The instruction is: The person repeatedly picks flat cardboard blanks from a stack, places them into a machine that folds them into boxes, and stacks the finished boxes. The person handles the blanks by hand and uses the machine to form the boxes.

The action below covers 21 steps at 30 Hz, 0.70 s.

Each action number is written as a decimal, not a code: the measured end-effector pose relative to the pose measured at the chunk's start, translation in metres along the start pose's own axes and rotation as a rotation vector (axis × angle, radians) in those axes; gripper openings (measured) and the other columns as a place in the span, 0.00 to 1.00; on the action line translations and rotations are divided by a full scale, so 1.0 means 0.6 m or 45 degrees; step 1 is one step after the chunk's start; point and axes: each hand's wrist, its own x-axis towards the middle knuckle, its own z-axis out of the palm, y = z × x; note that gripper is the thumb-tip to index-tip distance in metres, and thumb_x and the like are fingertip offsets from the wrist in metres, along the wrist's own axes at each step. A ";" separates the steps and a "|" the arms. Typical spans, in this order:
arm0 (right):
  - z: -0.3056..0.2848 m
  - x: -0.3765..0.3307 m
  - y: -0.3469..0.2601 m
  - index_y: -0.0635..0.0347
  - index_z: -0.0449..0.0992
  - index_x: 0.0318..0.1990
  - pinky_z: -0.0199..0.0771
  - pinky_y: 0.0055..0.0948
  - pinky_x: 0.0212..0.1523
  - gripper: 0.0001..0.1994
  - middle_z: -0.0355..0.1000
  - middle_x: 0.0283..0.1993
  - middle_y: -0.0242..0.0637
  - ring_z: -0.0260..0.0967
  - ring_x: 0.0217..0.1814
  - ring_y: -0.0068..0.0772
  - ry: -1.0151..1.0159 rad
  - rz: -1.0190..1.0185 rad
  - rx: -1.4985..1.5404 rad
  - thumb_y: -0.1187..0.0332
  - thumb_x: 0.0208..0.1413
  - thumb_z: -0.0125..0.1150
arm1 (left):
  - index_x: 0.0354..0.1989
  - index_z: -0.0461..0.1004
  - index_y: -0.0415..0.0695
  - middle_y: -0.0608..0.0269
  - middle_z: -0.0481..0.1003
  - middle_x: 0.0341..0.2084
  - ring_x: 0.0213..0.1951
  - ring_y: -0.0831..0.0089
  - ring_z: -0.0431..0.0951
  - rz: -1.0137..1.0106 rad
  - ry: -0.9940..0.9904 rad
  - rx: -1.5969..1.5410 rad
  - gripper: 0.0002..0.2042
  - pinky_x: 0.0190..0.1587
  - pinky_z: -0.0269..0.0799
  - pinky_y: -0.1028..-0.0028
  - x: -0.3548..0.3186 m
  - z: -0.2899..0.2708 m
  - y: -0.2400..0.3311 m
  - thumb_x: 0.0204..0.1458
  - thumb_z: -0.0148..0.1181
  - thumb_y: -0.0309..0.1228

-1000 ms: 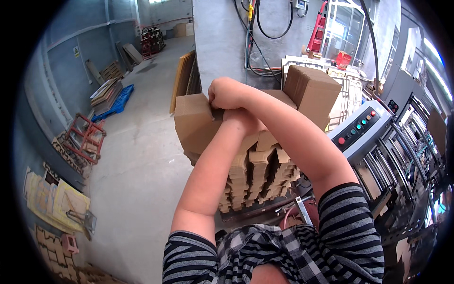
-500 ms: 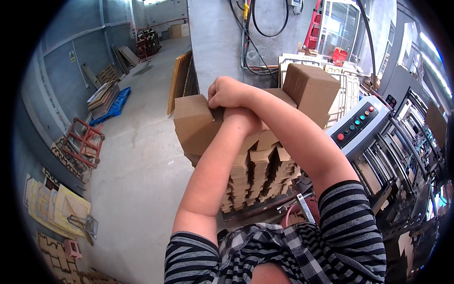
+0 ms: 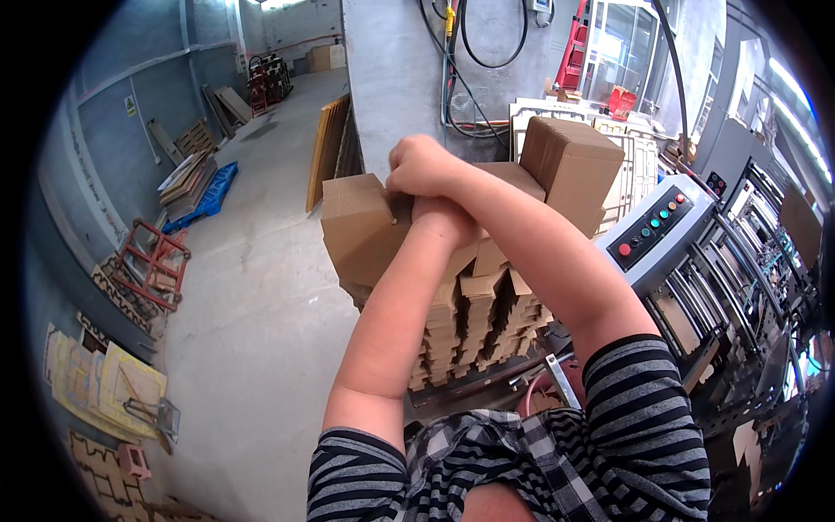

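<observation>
My forearms are crossed over a tall stack of brown die-cut cardboard sheets [image 3: 465, 326]. My right hand [image 3: 419, 165] lies over the left wrist, its fingers curled down beside the folded-up end of a cardboard bundle [image 3: 357, 222]. What those fingers pinch, if anything, is hidden. Of my left hand [image 3: 444, 211] only the wrist and back show under the right forearm; its fingers are out of sight. Just right of the hands, an upright block of cardboard blanks [image 3: 570, 161] stands on the stack.
To the right is a machine with a control panel [image 3: 652, 224] of coloured buttons. Wooden boards [image 3: 329, 152] lean against the grey wall ahead. At left stand a red metal frame [image 3: 152, 265] and a blue pallet [image 3: 209, 198] with boards. A pink bucket [image 3: 539, 396] sits below the stack.
My right hand has shifted slightly up, its knuckles a little higher above the bundle. The arms stay crossed, and the cardboard has not visibly moved.
</observation>
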 end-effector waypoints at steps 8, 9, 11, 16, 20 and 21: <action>-0.010 -0.018 0.027 0.59 0.82 0.27 0.74 0.33 0.40 0.08 0.77 0.28 0.44 0.74 0.32 0.38 -0.009 -0.022 0.271 0.68 0.36 0.64 | 0.56 0.69 0.45 0.58 0.68 0.57 0.60 0.64 0.65 0.008 0.022 0.154 0.27 0.64 0.53 0.66 0.002 0.005 0.007 0.55 0.46 0.51; -0.012 -0.019 0.026 0.59 0.82 0.27 0.74 0.33 0.41 0.08 0.77 0.28 0.44 0.74 0.33 0.39 -0.004 -0.039 0.264 0.68 0.36 0.64 | 0.55 0.69 0.46 0.58 0.68 0.57 0.60 0.63 0.65 0.009 0.041 0.161 0.26 0.63 0.54 0.66 0.004 0.006 0.008 0.55 0.46 0.51; -0.008 -0.021 0.020 0.58 0.82 0.28 0.74 0.34 0.41 0.09 0.77 0.28 0.44 0.75 0.34 0.40 -0.006 -0.076 0.260 0.67 0.37 0.64 | 0.55 0.70 0.46 0.58 0.68 0.57 0.59 0.63 0.65 0.000 0.068 0.172 0.26 0.63 0.54 0.66 0.001 0.013 0.005 0.54 0.47 0.50; -0.001 -0.003 0.024 0.55 0.83 0.30 0.75 0.36 0.45 0.09 0.78 0.33 0.44 0.75 0.40 0.44 0.205 0.250 0.152 0.64 0.42 0.62 | 0.52 0.71 0.46 0.58 0.70 0.53 0.57 0.61 0.67 -0.010 0.126 0.164 0.22 0.61 0.56 0.65 0.008 0.019 -0.001 0.54 0.49 0.47; 0.010 0.008 0.033 0.55 0.82 0.31 0.75 0.37 0.46 0.09 0.78 0.37 0.43 0.75 0.43 0.46 0.326 0.282 -0.033 0.65 0.43 0.59 | 0.49 0.73 0.47 0.60 0.72 0.50 0.54 0.64 0.69 -0.008 0.228 0.017 0.26 0.58 0.58 0.62 0.002 0.016 0.000 0.52 0.51 0.54; 0.011 0.006 0.034 0.55 0.82 0.30 0.75 0.38 0.45 0.09 0.78 0.36 0.44 0.75 0.43 0.46 0.309 0.239 -0.002 0.65 0.42 0.60 | 0.50 0.73 0.47 0.59 0.72 0.51 0.54 0.63 0.69 -0.012 0.173 0.010 0.25 0.59 0.58 0.64 0.001 0.010 0.002 0.52 0.51 0.52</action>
